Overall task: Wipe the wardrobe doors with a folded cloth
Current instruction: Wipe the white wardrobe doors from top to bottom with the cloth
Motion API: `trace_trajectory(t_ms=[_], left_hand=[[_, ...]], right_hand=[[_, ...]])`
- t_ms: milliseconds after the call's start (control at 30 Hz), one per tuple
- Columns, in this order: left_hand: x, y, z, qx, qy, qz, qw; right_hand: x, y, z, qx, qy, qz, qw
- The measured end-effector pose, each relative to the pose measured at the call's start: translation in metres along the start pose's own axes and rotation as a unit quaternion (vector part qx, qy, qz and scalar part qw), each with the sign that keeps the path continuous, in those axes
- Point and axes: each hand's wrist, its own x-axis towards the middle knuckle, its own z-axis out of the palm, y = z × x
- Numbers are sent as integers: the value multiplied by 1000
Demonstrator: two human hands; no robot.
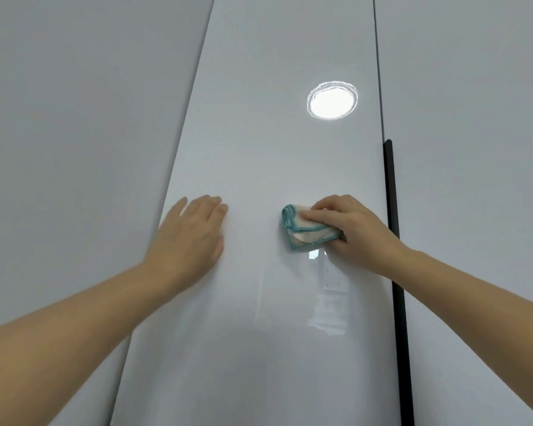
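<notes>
A glossy white door (274, 164) is seen from close by. A folded cloth (302, 230), cream with a teal edge, is pressed against it by the right hand (351, 229), whose fingers are curled over the cloth. The left hand (191, 235) is laid flat on the door, fingers straight. A black handle (393, 210) is set along the door's right edge. A round light reflection (332, 100) is mirrored above the cloth.
</notes>
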Motion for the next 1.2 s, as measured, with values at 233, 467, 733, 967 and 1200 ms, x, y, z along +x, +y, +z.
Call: trace_trajectory(t_ms=[233,467,733,967,1200], left_hand=[[41,94,7,-159,31,44,986],[69,100,13,-96,46,46,993],[167,113,-11,-126,1,-25,992],[161,116,13,-122,38,-19,992],[131,125,32,-125,142,-1,982]], right_hand=[[-13,-8,-11,10,20,57,998],[-9,-5,-20,-157,52,6,986],[47,44,-63,-217,39,133,966],[42,52,-54,-213,53,128,967],[9,47,-30,-190,159,108,963]])
